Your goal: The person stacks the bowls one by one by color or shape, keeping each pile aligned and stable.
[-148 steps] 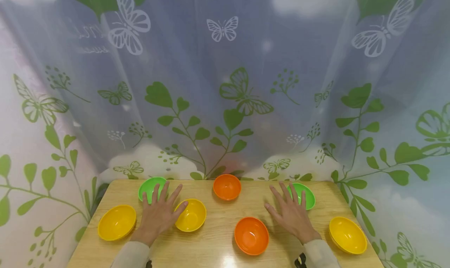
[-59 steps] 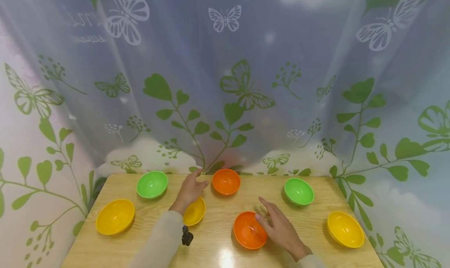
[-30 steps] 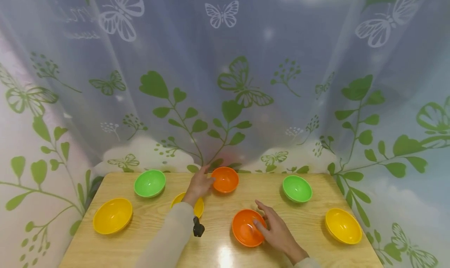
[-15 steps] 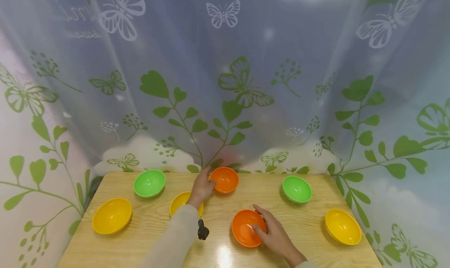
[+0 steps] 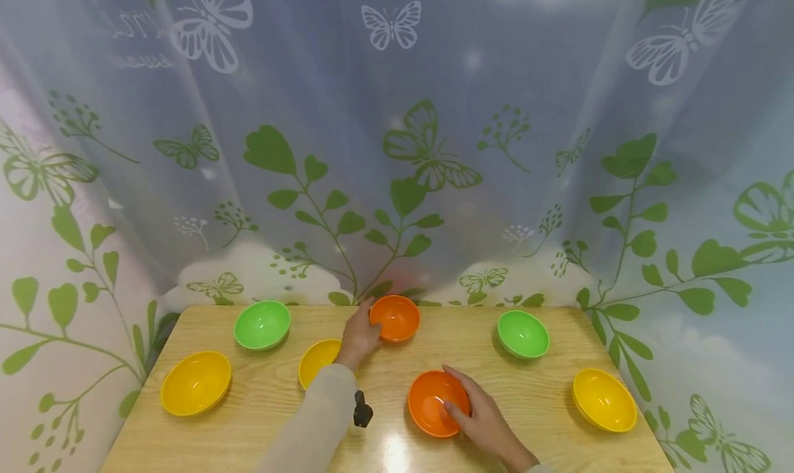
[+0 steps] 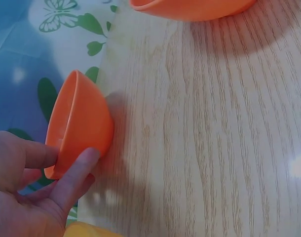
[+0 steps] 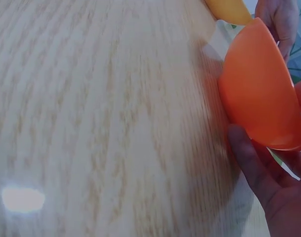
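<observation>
Pale beige long sleeves [image 5: 313, 425]; black wrist-worn camera [image 5: 362, 413].

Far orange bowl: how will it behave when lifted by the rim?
The far orange bowl looks like thin, stiff plastic, so probably light. Its rounded underside may rock or tip on the table. The glossy wall could slip in the left hand's rim pinch.

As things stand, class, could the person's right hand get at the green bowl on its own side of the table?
Probably not freely: the right hand already pinches the near orange bowl. The green bowl lies beyond it with only bare table between.
</observation>
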`<state>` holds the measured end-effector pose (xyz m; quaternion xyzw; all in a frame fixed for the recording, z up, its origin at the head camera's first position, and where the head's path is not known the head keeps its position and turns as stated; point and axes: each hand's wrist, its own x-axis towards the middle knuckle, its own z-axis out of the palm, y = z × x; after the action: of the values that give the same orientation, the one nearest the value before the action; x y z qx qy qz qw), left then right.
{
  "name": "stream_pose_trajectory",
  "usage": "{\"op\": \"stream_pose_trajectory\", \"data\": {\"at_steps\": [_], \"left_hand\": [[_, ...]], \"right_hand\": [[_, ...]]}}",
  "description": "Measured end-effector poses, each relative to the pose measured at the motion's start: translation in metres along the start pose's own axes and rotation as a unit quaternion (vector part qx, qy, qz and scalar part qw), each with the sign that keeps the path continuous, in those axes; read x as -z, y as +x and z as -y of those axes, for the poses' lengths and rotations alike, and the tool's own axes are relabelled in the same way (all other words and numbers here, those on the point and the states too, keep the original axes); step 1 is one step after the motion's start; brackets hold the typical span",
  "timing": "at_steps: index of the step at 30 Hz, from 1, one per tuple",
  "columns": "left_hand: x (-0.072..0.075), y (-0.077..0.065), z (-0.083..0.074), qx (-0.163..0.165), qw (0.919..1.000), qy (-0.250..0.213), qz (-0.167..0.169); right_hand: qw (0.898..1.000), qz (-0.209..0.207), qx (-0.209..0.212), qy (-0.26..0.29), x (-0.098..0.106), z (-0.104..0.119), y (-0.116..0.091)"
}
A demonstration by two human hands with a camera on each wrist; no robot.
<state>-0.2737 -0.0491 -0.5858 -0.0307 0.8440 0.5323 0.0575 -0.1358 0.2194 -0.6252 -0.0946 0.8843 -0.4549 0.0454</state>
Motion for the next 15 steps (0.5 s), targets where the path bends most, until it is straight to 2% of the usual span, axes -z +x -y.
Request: {"op": "stream_pose_trajectory", "data": {"at_steps": [5,11,15], "left_hand": [[-0.0011,-0.002,-0.0022,0.012,0.9999,-0.002,-0.009],[-0.0043,-0.0016,-0.0018,0.016,0.9995,-0.014,-0.021],[-0.0056,-0.0004,-0.0009,0.023,0.999,-0.027,-0.027]], "right_hand": [[1.0,0.004,-0.007,0.019,0.0008,-0.0024,0.0002],[0.999,0.005,0.014,0.031,0.0012,-0.0048,-0.0012],[0.998,0.011,-0.003,0.054,0.0014,-0.0076,-0.002]]}}
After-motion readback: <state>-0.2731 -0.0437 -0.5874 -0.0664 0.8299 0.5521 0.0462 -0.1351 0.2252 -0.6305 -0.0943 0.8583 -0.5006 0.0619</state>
